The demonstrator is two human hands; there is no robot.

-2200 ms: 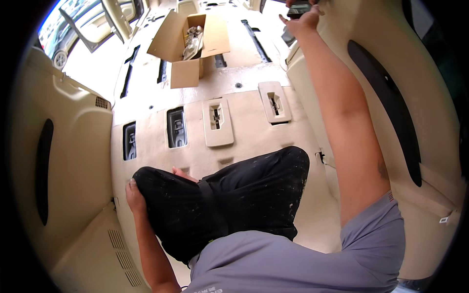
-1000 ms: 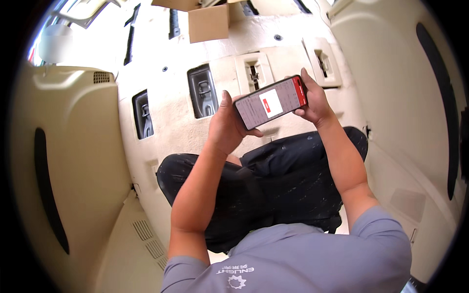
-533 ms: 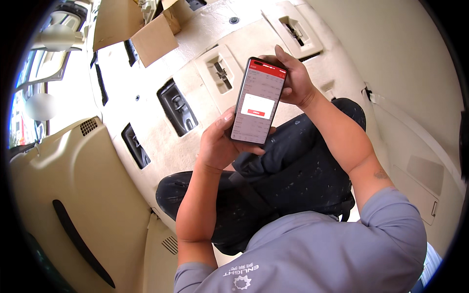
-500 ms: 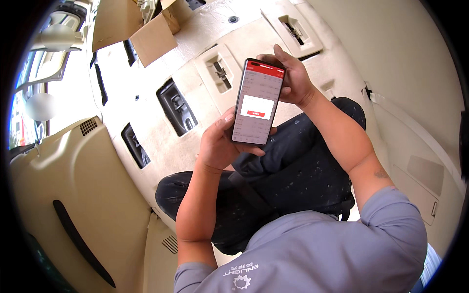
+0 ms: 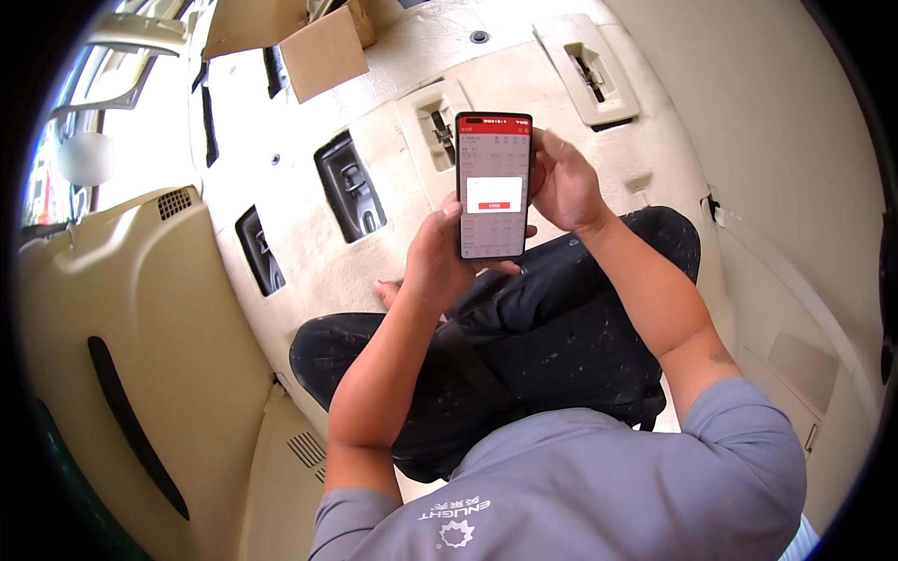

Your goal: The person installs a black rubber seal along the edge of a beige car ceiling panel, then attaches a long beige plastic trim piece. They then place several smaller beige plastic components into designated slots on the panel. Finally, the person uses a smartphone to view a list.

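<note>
A black-edged smartphone (image 5: 493, 224) stands upright in front of me, its screen lit with a red bar on top and a white pop-up box with a red button. My left hand (image 5: 438, 248) is closed round its lower left side, thumb along the edge and fingertips showing past the bottom and right edge. At the upper right edge, my right hand (image 5: 569, 187) is closed against the phone, its fingertips partly hidden behind it. The phone is above my crossed legs in dark trousers (image 5: 571, 327).
I sit on a beige vehicle floor (image 5: 309, 252) with black recesses (image 5: 351, 187) and raised latch plates (image 5: 591, 79). An open cardboard box (image 5: 323, 56) lies at the far left. Beige trim panels (image 5: 140, 309) rise on both sides, and a pale belt (image 5: 804, 271) hangs at right.
The phone has turned from a rightward tilt to nearly upright. My right hand has moved down along its edge, and its raised thumb has come in toward the phone. The view has shifted slightly.
</note>
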